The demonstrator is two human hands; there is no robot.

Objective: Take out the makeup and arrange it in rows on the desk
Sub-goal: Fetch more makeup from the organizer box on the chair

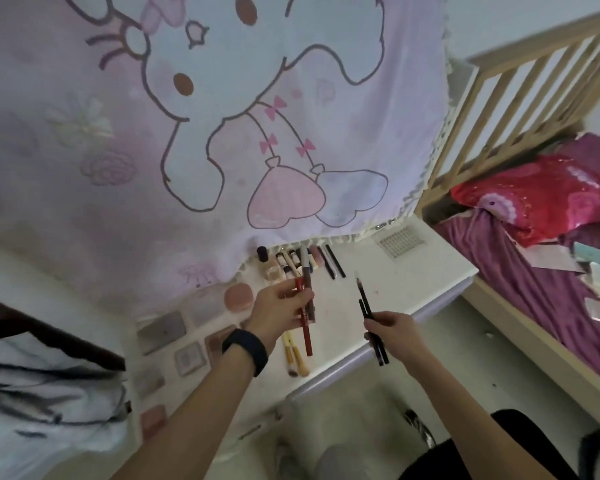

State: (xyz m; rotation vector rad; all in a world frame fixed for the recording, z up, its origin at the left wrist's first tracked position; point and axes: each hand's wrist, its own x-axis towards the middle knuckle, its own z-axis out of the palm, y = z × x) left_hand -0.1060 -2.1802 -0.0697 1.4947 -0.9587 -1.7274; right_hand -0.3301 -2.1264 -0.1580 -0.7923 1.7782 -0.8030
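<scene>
Both hands are raised over a white surface [413,271], each holding pencils. Left hand [281,306], above a black wristband [245,351], grips a red pencil [307,341] and a brown pencil [307,280] together. Right hand [392,329] pinches two black pencils [364,297] side by side. All four pencils run roughly from 6 to 12 o'clock, leaning slightly toward 11.

Beneath the left hand, two brushes [292,362] lie near the surface's front edge on much the same axis. At 9 o'clock from that hand sit flat palettes [161,330] and a round pink compact [239,296].

At 12 o'clock, along the far edge, lies a row [284,263] of small bottles and tubes. Two dark liners [333,263] end it on the right, also lying near-to-far. Bare surface opens at 1 o'clock, just right of those liners. The right hand is nearer to that spot, and nothing stands between.

The pencils would probably go down there, parallel to the liners, with little turning needed. The left hand's pair would have to reach across toward 1 o'clock, and could nudge the tubes on the way.

Behind the row hangs a pink cloth [222,133] with a cartoon rabbit. Whether its hem touches the row cannot be told. At 3 o'clock, beyond the surface's edge, stands a bed [499,282] with a purple sheet.
</scene>
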